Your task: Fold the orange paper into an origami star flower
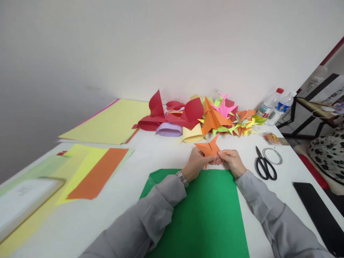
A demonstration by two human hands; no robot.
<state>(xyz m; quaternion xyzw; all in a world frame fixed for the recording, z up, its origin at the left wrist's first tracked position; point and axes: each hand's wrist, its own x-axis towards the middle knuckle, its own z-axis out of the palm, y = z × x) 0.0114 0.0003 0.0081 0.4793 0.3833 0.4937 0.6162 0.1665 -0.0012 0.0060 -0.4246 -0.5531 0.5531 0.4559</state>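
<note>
Both hands hold a folded orange paper star (211, 148) with pointed arms, above the far edge of a green paper sheet (212, 211). My left hand (197, 161) pinches its lower left part between thumb and fingers. At its lower right, my right hand (231, 161) is closed on another part with the thumb on top. My fingers hide the star's lower right side. Just behind it stands a pile of folded paper pieces, among them a large orange paper plane (213, 118) and a pink paper star (225, 106).
Scissors (264, 166) and a tape roll (272, 156) lie to the right, near a black flat object (318, 215). Two bottles (281, 107) stand at the back right. Coloured paper sheets (98, 173) and a white box (25, 204) are at left. A seated person (328, 154) is at far right.
</note>
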